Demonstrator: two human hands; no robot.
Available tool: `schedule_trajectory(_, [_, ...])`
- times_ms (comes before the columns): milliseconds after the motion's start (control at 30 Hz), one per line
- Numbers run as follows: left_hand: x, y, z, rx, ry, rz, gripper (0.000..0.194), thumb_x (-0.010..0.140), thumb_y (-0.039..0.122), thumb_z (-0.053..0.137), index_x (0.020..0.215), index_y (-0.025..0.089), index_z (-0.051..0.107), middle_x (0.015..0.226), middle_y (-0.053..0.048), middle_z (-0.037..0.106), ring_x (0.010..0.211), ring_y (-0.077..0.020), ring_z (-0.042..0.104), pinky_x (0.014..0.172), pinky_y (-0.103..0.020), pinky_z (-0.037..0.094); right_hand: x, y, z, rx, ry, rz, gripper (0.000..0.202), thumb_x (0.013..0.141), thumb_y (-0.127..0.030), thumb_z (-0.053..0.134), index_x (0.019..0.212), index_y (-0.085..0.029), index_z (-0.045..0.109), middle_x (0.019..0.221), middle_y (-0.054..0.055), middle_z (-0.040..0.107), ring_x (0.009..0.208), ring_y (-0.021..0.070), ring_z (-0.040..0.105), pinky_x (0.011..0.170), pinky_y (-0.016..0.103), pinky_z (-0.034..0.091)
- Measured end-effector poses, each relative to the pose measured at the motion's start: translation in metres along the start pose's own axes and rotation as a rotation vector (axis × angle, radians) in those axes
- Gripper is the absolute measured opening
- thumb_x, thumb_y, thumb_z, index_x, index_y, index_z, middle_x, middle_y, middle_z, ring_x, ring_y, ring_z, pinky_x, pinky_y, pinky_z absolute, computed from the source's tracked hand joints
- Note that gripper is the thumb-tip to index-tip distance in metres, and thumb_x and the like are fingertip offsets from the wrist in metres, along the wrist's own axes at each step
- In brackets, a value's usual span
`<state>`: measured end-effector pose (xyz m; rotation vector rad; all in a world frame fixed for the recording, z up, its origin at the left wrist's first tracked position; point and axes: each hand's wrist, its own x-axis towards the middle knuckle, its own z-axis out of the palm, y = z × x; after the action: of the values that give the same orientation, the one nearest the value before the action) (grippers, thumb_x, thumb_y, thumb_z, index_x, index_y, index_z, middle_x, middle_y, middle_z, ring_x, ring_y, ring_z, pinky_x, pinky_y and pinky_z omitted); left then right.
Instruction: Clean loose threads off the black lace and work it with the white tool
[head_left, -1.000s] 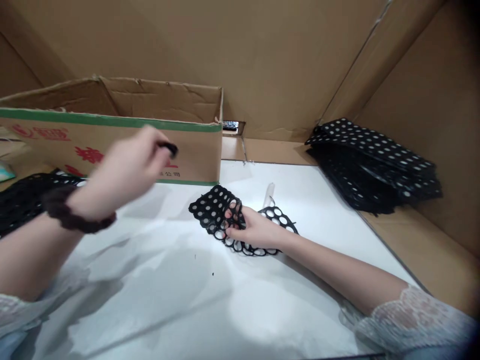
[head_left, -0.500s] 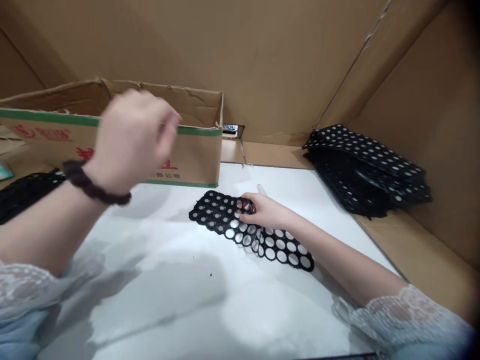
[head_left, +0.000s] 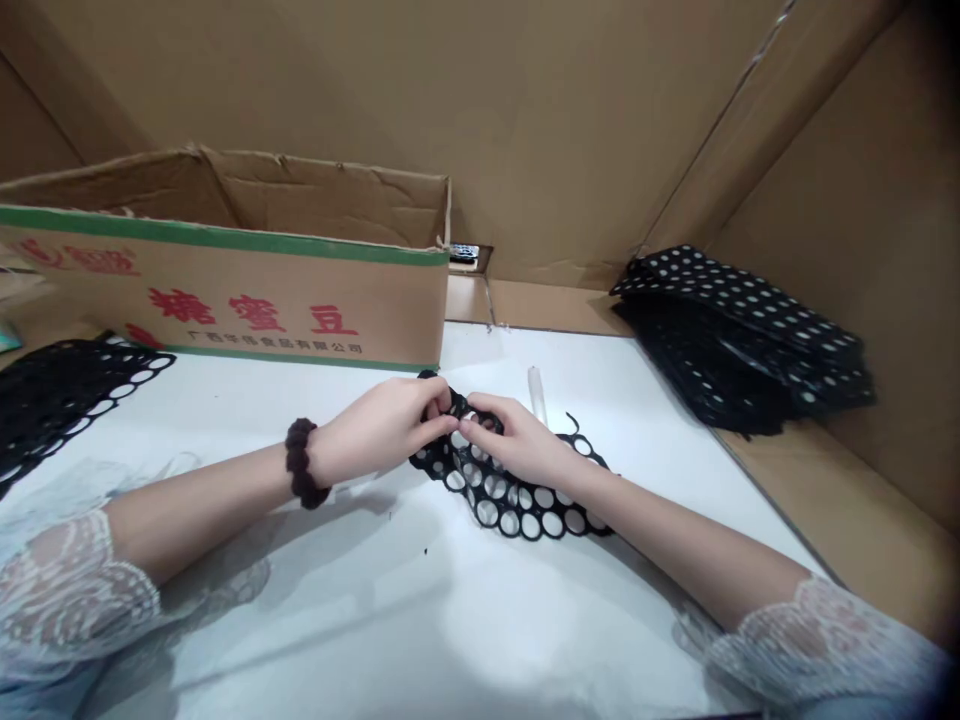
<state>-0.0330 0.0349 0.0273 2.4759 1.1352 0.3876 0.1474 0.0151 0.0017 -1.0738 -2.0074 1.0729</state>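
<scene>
A black mesh strip with rows of round holes (head_left: 517, 497) lies bunched on the white tabletop, partly lifted between my hands. My left hand (head_left: 382, 425) pinches its far left part, thumb and fingers pressed together. Close beside it, my right hand (head_left: 521, 440) is closed on the same strip, its thumb tip almost meeting the left thumb. Whatever small piece may be between the fingertips is hidden. Behind my right hand lies a whitish translucent stick (head_left: 537, 393).
A cardboard box (head_left: 300, 300) with green edging stands at the back left. A black holed sheet (head_left: 67, 400) lies at far left. Stacked black dotted sheets (head_left: 735, 330) rest at right against the cardboard wall (head_left: 862, 260). A dark speck (head_left: 425, 551) sits on the white tabletop (head_left: 360, 630).
My left hand has come down from in front of the box to the strip and pinches it beside my right hand. The strip is now more bunched and bent.
</scene>
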Motion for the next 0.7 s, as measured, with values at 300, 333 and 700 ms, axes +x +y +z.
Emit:
schedule_trajectory(300, [0.008,-0.015,-0.006,-0.214,0.012,-0.171,0.023,0.08,0.033,0.039,0.077,0.017,0.056,0.072,0.001,0.063,0.061,-0.0118,0.055,0.054,-0.02,0.039,-0.002,0.004,0.002,-0.017,-0.001,0.052,0.015,0.084,-0.024,0.038,0.078,-0.015,0.048,0.073,0.001,0.051,0.066,0.0107,0.045,0.062,0.023,0.037])
schedule_trajectory(333, [0.009,-0.017,-0.007,-0.146,0.052,-0.171,0.023,0.08,0.033,0.04,0.077,0.018,0.057,0.073,0.001,0.063,0.063,-0.0124,0.056,0.056,-0.02,0.039,-0.001,0.004,0.002,-0.006,0.006,0.093,0.017,0.084,-0.026,0.038,0.079,-0.015,0.049,0.073,0.002,0.053,0.063,0.0104,0.046,0.06,0.023,0.037])
schedule_trajectory(700, [0.001,-0.02,-0.018,0.542,0.253,-0.182,0.031,0.086,0.033,0.028,0.089,0.018,0.056,0.075,-0.006,0.063,0.068,-0.0203,0.057,0.058,-0.028,0.035,-0.002,0.006,0.003,0.017,-0.028,0.272,0.03,0.082,-0.037,0.039,0.077,-0.013,0.057,0.062,0.0,0.051,0.045,0.0064,0.037,0.043,0.02,0.03])
